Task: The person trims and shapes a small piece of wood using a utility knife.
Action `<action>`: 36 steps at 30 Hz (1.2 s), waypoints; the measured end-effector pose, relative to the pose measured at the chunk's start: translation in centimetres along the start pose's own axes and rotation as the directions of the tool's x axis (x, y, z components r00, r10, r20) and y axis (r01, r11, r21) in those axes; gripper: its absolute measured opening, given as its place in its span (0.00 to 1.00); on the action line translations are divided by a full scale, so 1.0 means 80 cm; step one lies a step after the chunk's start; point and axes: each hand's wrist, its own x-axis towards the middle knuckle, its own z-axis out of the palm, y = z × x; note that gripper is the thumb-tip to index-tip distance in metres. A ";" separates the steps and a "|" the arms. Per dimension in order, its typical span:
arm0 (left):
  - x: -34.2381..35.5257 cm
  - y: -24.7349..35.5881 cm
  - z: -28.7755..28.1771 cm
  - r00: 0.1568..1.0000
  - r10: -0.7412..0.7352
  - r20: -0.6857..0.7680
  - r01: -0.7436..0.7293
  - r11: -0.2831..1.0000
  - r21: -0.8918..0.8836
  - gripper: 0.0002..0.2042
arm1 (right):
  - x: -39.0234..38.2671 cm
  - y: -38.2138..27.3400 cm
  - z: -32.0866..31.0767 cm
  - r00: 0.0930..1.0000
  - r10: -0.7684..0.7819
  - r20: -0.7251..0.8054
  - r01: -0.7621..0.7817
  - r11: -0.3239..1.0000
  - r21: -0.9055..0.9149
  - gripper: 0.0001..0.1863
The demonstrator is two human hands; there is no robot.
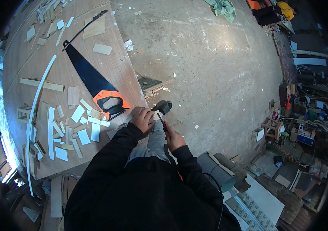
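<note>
My left hand (142,120) is closed at the table's near right corner, its fingers pressing a small pale piece of wood (156,116). In my right hand (175,139) is a slim tool with a dark red handle (165,126). The tool's narrow front end points at the wood and meets or nearly meets it; its exact kind is too small to tell. A handsaw (89,71) with a black blade and an orange and black handle lies on the table, just left of my left hand. The handle end of the saw is nearest me.
Cut wood and white board pieces (84,136) lie scattered over the wooden table (52,100). A long, bent white strip (37,96) hangs past its near edge. Wood scraps (160,85) lie on the concrete floor (218,77). A grey-green roll (218,172) stands beside my right arm; clutter fills the right side.
</note>
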 end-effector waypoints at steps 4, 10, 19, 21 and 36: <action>0.000 -0.004 0.001 0.998 0.044 -0.034 -0.043 0.999 0.026 0.19 | 0.009 -0.010 -0.002 0.998 -0.022 -0.056 0.019 0.999 -0.045 0.32; 0.003 -0.003 -0.001 0.996 0.066 -0.062 -0.064 0.997 0.045 0.18 | 0.017 -0.005 -0.007 1.000 -0.005 -0.020 0.004 0.998 -0.057 0.32; 0.000 0.001 -0.003 0.996 0.067 -0.059 -0.063 0.995 0.075 0.17 | 0.012 -0.003 -0.002 0.999 -0.024 -0.033 0.022 0.998 -0.051 0.31; 0.001 0.001 -0.005 0.995 0.081 -0.066 -0.074 0.993 0.091 0.18 | 0.012 -0.002 -0.003 0.999 -0.020 -0.027 0.019 0.999 -0.039 0.31; 0.006 0.001 -0.002 0.986 0.133 -0.103 -0.121 0.986 0.119 0.19 | 0.027 -0.059 -0.012 0.989 0.126 0.077 -0.083 0.905 -0.417 0.32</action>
